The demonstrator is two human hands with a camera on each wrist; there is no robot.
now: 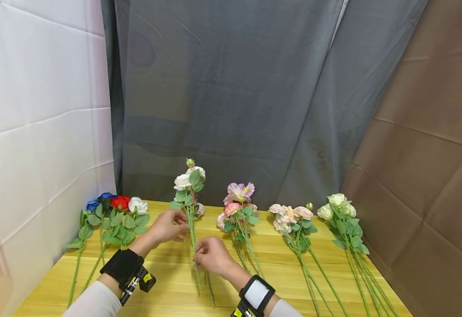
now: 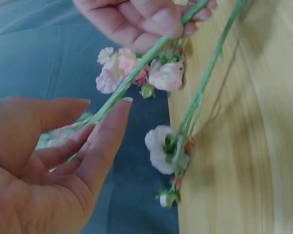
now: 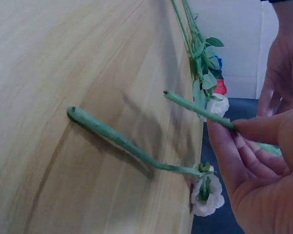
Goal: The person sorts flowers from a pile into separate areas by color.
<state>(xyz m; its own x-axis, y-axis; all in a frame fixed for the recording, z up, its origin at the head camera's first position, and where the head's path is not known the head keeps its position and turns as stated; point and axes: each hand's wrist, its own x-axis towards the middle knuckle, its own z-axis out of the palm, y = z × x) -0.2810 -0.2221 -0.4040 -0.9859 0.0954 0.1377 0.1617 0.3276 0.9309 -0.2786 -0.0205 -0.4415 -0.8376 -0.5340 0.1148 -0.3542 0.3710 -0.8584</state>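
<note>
My right hand (image 1: 215,256) pinches the green stem (image 3: 198,108) of a white flower between thumb and fingers, low down near its end. The flower's white blooms (image 1: 183,181), leaves and a green bud stand raised above the wooden table. Higher up, my left hand (image 1: 170,226) is at the same stem, its fingers mostly straight with the stem passing between thumb and fingers; whether they touch it I cannot tell. Behind lies a second white flower (image 2: 161,148) on the table, its stem (image 3: 112,135) pointing toward me.
On the wooden table (image 1: 175,273), blue, red and white roses (image 1: 120,202) lie at the left. Pink and purple flowers (image 1: 240,193), peach flowers (image 1: 288,215) and pale green-white roses (image 1: 337,200) lie to the right. A grey curtain (image 1: 234,97) hangs behind the table.
</note>
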